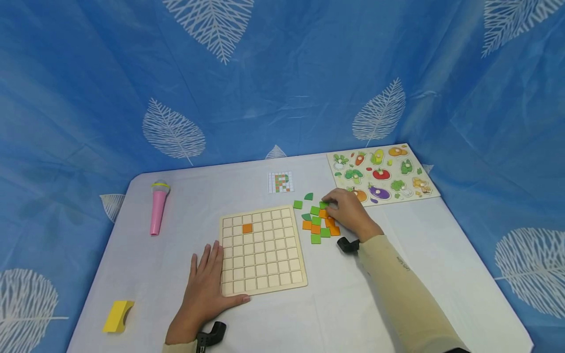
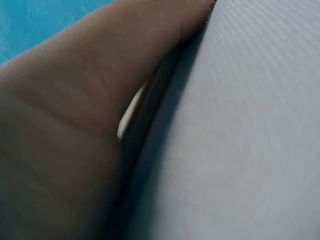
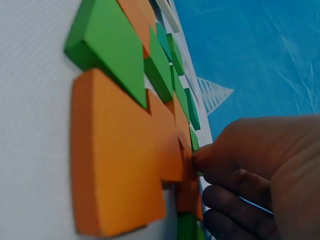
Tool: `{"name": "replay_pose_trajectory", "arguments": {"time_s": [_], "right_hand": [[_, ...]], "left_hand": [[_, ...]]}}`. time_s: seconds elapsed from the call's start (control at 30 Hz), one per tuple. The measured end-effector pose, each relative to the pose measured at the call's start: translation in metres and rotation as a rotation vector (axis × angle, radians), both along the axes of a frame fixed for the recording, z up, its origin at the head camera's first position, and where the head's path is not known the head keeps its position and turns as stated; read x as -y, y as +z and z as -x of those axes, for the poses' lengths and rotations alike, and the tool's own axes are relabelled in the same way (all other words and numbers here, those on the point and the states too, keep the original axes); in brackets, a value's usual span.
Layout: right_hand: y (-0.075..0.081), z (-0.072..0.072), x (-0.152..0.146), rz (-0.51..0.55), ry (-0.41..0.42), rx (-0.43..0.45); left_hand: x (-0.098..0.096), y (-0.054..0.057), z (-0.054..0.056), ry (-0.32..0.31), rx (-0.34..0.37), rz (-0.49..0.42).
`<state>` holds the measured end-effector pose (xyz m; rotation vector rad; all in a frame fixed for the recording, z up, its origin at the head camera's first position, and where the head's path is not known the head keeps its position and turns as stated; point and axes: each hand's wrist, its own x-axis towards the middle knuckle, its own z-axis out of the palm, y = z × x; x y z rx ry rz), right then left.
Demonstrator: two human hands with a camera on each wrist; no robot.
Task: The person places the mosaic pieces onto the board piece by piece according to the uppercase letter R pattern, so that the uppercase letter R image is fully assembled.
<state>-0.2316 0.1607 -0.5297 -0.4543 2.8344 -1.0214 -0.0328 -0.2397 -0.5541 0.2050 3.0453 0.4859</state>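
A wooden grid board (image 1: pixel 263 250) lies in the middle of the table, with one orange square tile (image 1: pixel 247 228) in an upper cell. Along its left side and lower-left corner rests my left hand (image 1: pixel 205 287), fingers straight and thumb stretched by the bottom edge. The left wrist view shows mostly the hand's blurred side (image 2: pixel 75 100) against white cloth. To the right of the board, my right hand (image 1: pixel 348 211) reaches over loose tiles, its thumb and forefinger pinching a green tile (image 1: pixel 323 205) at the pile's far edge. Close to the right wrist camera lies an orange tile (image 3: pixel 120 160).
Several green and orange tiles (image 1: pixel 315 239) lie right of the board. Behind stand out a small pattern card (image 1: pixel 280 182) and a vegetable puzzle board (image 1: pixel 384 174). A pink toy microphone (image 1: pixel 158 208) and a yellow block (image 1: pixel 117 316) lie at the left. Blue leaf-patterned cloth (image 1: pixel 282 73) surrounds the table.
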Motion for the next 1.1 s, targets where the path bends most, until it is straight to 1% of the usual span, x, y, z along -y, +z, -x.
{"name": "replay_pose_trajectory", "arguments": {"time_s": [0.17, 0.33, 0.43, 0.6, 0.77, 1.1], "right_hand": [[0.0024, 0.0048, 0.0003, -0.021, 0.014, 0.032], [0.005, 0.0094, 0.001, -0.047, 0.042, 0.049], [0.0048, 0.0101, 0.0011, -0.054, 0.044, 0.052], [0.0045, 0.0098, 0.0023, -0.044, 0.047, 0.042], [0.0021, 0.0098, 0.0036, -0.061, 0.05, 0.021], [-0.0024, 0.0093, 0.0038, -0.052, 0.039, -0.022]], "left_hand": [[-0.0004, -0.0006, -0.0003, 0.003, -0.001, 0.001], [-0.0014, -0.0015, -0.0012, 0.01, -0.003, -0.003], [-0.0021, -0.0021, -0.0016, 0.012, -0.004, -0.008], [-0.002, -0.0021, -0.0023, 0.011, -0.01, -0.008], [-0.0022, -0.0024, -0.0029, 0.011, -0.013, -0.005], [-0.0022, -0.0063, -0.0019, 0.006, -0.012, -0.002]]}}
